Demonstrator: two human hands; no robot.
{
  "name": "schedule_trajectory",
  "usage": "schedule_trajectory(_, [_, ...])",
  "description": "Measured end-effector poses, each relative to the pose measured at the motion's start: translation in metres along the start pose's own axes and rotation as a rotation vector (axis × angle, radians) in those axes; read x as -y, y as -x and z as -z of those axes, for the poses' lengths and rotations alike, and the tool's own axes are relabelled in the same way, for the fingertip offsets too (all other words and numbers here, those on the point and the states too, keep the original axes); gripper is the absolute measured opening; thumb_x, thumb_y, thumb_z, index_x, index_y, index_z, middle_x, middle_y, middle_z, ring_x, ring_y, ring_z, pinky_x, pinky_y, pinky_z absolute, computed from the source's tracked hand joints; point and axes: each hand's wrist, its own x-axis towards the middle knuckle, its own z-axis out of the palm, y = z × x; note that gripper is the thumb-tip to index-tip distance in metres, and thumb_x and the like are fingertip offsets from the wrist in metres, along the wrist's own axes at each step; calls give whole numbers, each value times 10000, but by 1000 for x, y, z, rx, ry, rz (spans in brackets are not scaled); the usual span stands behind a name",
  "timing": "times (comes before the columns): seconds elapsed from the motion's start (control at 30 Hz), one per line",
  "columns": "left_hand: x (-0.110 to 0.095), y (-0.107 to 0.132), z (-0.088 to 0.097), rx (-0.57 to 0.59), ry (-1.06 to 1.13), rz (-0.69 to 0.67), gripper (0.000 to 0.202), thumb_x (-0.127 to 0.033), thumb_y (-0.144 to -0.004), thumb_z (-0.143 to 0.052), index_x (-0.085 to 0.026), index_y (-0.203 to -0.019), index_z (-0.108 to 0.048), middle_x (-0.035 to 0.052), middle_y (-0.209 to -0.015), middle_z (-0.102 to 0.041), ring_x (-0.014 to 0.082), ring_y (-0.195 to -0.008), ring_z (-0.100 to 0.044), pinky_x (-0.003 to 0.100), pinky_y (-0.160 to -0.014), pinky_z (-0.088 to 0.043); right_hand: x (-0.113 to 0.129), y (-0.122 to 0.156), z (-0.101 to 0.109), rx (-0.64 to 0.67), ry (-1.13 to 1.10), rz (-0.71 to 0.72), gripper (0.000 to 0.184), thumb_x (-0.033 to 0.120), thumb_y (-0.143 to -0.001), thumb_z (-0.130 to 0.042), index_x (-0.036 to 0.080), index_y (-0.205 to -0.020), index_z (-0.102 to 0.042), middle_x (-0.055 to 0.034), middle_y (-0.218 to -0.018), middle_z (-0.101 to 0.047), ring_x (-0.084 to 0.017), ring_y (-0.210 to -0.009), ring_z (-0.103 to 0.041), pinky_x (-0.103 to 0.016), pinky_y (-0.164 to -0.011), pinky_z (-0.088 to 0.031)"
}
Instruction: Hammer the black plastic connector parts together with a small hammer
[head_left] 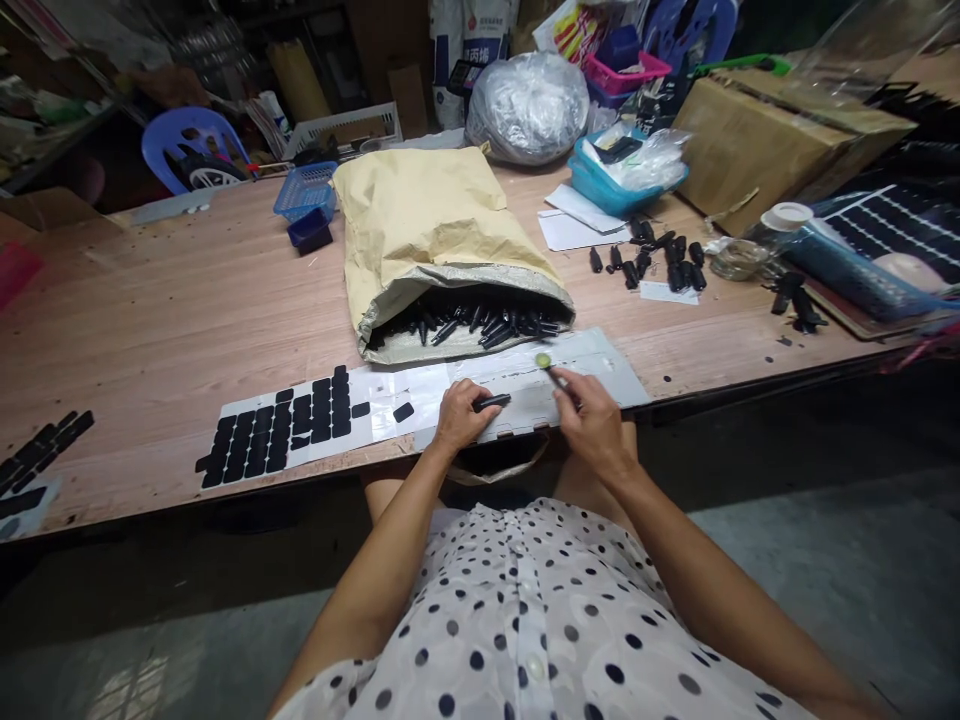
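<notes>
My left hand [463, 414] is closed on a slim black plastic part [492, 401] that points to the right, low over a grey-white sheet [611, 375] at the table's front edge. In my right hand [589, 412] is a thin dark tool with a round yellow-green end [543, 360], raised above the same sheet. The two hands are a short way apart. Just beyond them lies a large paper sack [435, 215], its mouth towards me. Many black tapered parts [487, 325] show inside that mouth.
Rows of black stickers [255, 437] lie on white backing to the left. Several black parts [679, 262] are scattered at the right, near a blue basket [626, 175] and a cardboard box [757, 145]. A small blue tray [310, 231] stands left of the sack.
</notes>
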Motion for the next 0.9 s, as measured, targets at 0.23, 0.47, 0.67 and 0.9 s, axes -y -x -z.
schedule_trajectory(0.23, [2, 1, -1, 2, -14, -13, 179, -141, -713, -729, -233, -866, -727, 31, -879, -674, 246, -918, -633, 401, -870, -533, -74, -72, 32, -127, 435, -366, 449, 166, -840, -483, 197, -1183, -772, -138, -925, -619, -289, -851, -574, -381, -708, -447])
schedule_trajectory(0.47, [5, 0, -1, 24, -29, 13, 113, -186, -778, -736, -237, -878, -731, 25, -868, -675, 229, -884, -625, 382, -844, -522, -98, -75, 18, -161, 553, -319, 409, 194, -889, -486, 184, -1210, -740, -160, -1002, -600, -299, -915, -550, -365, -696, -380])
schedule_trajectory(0.67, [-2, 15, 8, 15, -66, -103, 125, -271, -924, -647, -233, -1008, -731, 50, -944, -709, 227, -918, -636, 371, -840, -513, -97, -72, 8, -185, 588, -288, 370, 204, -905, -470, 157, -1192, -699, -193, -1039, -595, -328, -959, -524, -380, -699, -352])
schedule_trajectory(0.9, [-3, 97, -15, 184, -64, -396, 317, -386, -1063, -453, -205, -1172, -689, 69, -920, -744, 188, -818, -685, 314, -767, -534, -102, -73, 4, -198, 621, -286, 340, 204, -906, -477, 153, -1165, -691, -180, -1022, -592, -316, -949, -514, -365, -686, -323])
